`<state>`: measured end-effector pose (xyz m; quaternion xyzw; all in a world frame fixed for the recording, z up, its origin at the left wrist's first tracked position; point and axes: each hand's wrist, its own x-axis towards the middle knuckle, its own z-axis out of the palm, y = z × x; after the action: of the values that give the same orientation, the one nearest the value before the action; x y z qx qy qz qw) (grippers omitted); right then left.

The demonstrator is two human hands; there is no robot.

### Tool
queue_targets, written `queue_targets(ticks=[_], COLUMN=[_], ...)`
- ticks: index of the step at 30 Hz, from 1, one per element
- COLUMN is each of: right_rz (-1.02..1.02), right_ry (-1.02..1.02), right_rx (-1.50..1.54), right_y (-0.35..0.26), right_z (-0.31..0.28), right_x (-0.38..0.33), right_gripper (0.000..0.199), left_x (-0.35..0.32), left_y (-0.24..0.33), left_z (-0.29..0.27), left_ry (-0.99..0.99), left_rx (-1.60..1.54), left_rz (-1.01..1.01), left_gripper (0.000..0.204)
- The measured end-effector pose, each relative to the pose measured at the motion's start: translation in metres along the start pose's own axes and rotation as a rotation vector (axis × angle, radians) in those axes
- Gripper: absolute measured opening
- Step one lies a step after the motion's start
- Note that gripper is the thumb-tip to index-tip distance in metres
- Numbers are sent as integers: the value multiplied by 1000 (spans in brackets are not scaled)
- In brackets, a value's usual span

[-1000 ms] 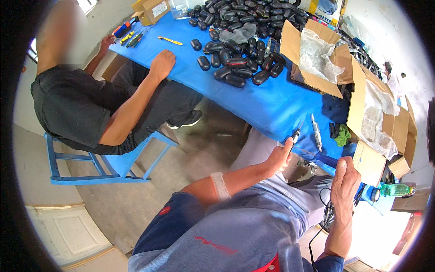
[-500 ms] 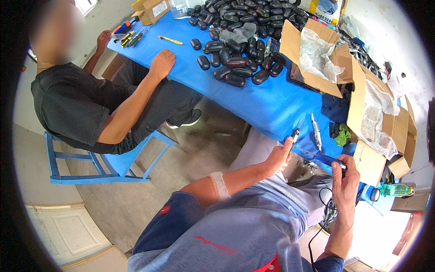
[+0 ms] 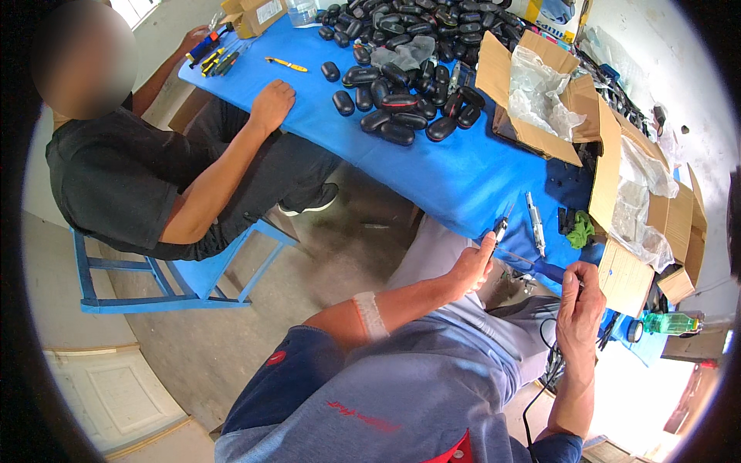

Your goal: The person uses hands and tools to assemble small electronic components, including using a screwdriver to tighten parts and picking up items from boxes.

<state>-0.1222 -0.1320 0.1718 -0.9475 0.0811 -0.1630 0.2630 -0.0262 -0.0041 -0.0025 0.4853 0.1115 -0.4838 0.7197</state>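
Observation:
My left hand is closed round a slim black-and-silver piece with a thin pointed end, held over the near edge of the blue table. In my right hand is a screwdriver with a blue handle; its thin shaft points left, toward the piece in my left hand. Whether the tip touches that piece I cannot tell. Just beyond my hands, a slim silver tool-like piece lies on the cloth. Beside it are small black parts and a crumpled green cloth.
Many black oval cases cover the far table. Open cardboard boxes with clear plastic line the right side, near a green bottle. At left, another person sits on a blue chair near several hand tools.
My right hand has shifted slightly left with the screwdriver. The other person's far hand has moved up toward the tools on the table. My left hand keeps its grip.

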Motion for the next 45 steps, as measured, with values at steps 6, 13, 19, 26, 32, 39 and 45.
queue_targets(ticks=[6, 13, 19, 26, 32, 39, 45], right_rz=[-31, -55, -69, -11, 46, -43, -64], right_ry=[-28, -3, 1, -17, -21, -57, -56], right_rx=[-31, -201, 16, 137, -107, -131, 16], right_y=[-3, 8, 7, 7, -3, 9, 12], right_z=[-5, -5, -2, -1, -7, -9, -6], right_x=[0, 0, 0, 0, 4, 0, 0], right_gripper=[17, 18, 15, 20, 24, 23, 20], left_x=[0, -3, -3, -1, 2, 9, 7], left_y=[-1, 1, -1, -1, -5, -11, -10], left_z=[-1, 0, 0, -1, -4, 3, 1], left_ry=[-34, -25, -16, -42, 18, 6, -1], left_rx=[7, 1, 0, -9, 22, 37, 31], left_rz=[32, 28, 33, 42, 107, 101, 114], left_gripper=[66, 65, 65, 66, 68, 70, 69])
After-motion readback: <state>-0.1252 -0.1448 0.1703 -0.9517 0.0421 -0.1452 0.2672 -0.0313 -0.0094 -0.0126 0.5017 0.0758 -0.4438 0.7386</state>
